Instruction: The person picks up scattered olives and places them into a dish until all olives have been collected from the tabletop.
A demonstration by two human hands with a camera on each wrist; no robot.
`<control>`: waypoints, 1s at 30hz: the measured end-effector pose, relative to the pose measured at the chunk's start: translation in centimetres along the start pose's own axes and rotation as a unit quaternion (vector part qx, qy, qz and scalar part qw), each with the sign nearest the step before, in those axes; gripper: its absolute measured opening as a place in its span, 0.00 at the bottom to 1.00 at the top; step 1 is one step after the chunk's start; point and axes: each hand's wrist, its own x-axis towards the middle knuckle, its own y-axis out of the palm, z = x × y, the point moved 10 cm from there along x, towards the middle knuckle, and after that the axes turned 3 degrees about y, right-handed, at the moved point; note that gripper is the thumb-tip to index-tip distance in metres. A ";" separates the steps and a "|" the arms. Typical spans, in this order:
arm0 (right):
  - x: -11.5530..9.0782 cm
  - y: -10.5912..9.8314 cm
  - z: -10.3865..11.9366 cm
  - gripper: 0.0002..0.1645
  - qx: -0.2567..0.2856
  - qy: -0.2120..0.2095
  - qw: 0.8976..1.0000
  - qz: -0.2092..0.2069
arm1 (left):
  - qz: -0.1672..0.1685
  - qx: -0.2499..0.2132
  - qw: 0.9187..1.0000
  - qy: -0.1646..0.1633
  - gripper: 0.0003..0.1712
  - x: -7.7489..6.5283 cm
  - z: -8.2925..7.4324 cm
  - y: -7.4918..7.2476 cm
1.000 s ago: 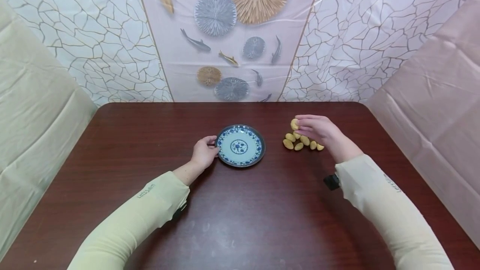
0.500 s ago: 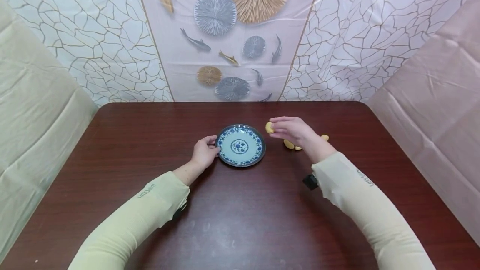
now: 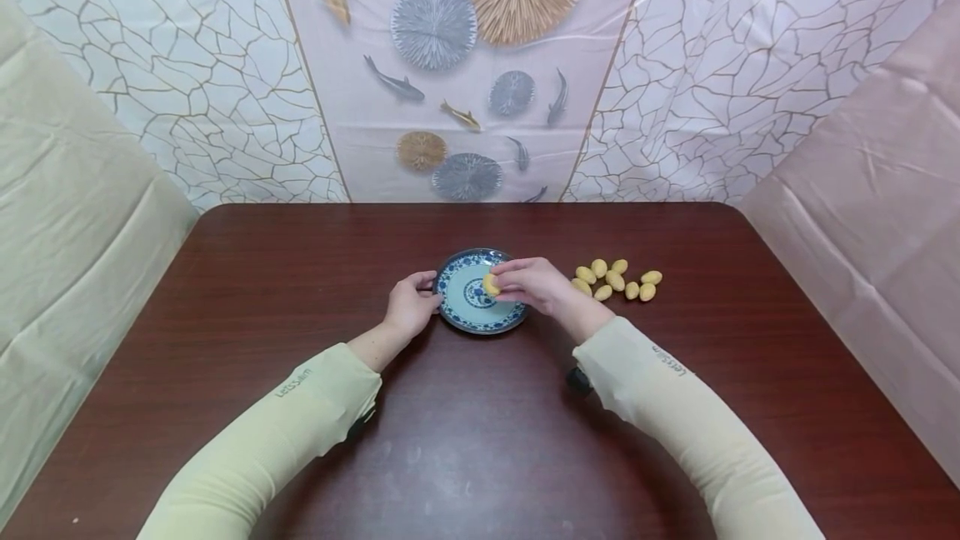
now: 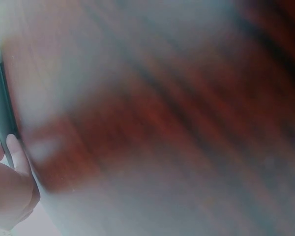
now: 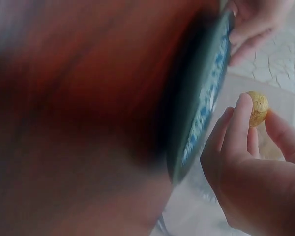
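Note:
A round blue-and-white patterned plate (image 3: 457, 300) lies on the dark wooden table, its rim (image 5: 216, 61) showing edge-on in the right wrist view. My left hand (image 3: 410, 307) grips the plate's left rim between thumb and fingers. In the left wrist view that thumb (image 4: 18, 155) presses against the dark outer side of the plate. Above the plate's centre my right hand (image 3: 537, 283) pinches a small yellow oval piece (image 5: 258, 108) with a rough, mottled skin between thumb and fingertips. The hand covers part of the plate's right rim in the head view.
Several similar yellow oval pieces (image 3: 615, 281) lie in a loose group to the right of the plate. The brown table (image 3: 480, 423) has rounded far corners, and a patterned backdrop (image 3: 457, 123) rises behind it. Cloth panels stand on both sides.
My right hand has carried one yellow oval piece leftward from the group to above the plate, uncovering the other pieces. The left hand has stayed at the rim.

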 end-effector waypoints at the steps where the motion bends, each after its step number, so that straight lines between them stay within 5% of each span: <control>1: 0.1 0.3 -0.2 0.27 -0.001 -0.002 1.000 0.002 | 0.000 -0.001 1.000 0.000 0.26 0.0 0.0 0.0; 13: 0.8 2.4 -1.8 0.22 -0.070 -0.006 0.998 -0.001 | -0.003 0.001 1.000 0.007 0.26 -0.2 -0.5 0.1; 21: 0.7 3.5 -1.3 0.18 -0.197 -0.035 0.980 -0.018 | -0.009 0.004 1.000 0.011 0.26 -0.1 -0.4 -0.1; 30: 0.5 3.8 -1.0 0.17 -0.226 -0.040 0.973 -0.013 | -0.011 0.002 1.000 0.011 0.25 -0.1 -0.2 -0.1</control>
